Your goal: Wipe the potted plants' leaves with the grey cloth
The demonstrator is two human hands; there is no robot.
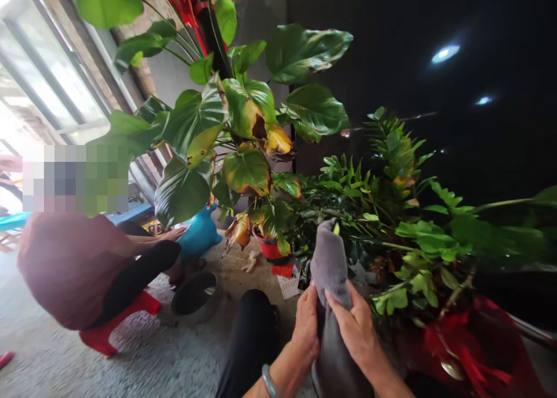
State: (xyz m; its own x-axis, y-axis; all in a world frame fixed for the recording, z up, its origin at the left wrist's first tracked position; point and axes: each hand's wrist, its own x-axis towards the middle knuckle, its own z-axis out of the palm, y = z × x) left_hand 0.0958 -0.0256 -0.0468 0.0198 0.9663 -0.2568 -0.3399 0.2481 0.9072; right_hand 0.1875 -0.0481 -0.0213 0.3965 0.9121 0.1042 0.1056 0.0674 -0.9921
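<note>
A long, soft grey cloth piece [329, 259] stands upright before my dark-clad knees, its upper end rounded with a small yellow-green spot near the tip. My left hand [307, 322], wearing a pale bracelet at the wrist, grips its left side. On the other side, my right hand [354, 322] is closed on the cloth, the thumb pressed flat against its front. What fills the cloth, if anything, is hidden. Its lower part runs down between my forearms to the frame's bottom edge.
A person [73, 264] sits on a red stool [113, 322] at left, a hand on a blue object [200, 232]. A dark bucket [195, 296] stands nearby. Ahead are a red pot [267, 247] with a large-leaved plant [248, 169], a printed paper [288, 286], and more greenery. Red wrapping [478, 346] lies right.
</note>
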